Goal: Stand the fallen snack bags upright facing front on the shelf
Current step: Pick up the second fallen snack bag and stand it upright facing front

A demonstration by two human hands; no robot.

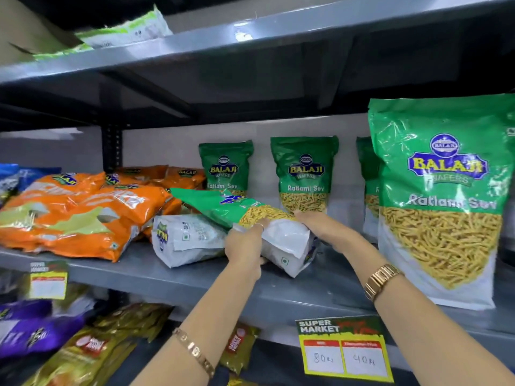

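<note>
A green and white Ratlami Sev bag lies tilted on its side on the grey middle shelf, its top pointing left. My left hand grips its white bottom end from the front. My right hand holds the same end from the right. Under it lies another fallen bag, white back side showing. Two bags of the same kind stand upright at the back, a third is partly hidden. A large one stands at the front right.
Orange snack bags lie piled on the left of the shelf. A price tag hangs on the shelf's front edge, another tag at the left. Purple and gold packets fill the lower shelf. The upper shelf overhangs.
</note>
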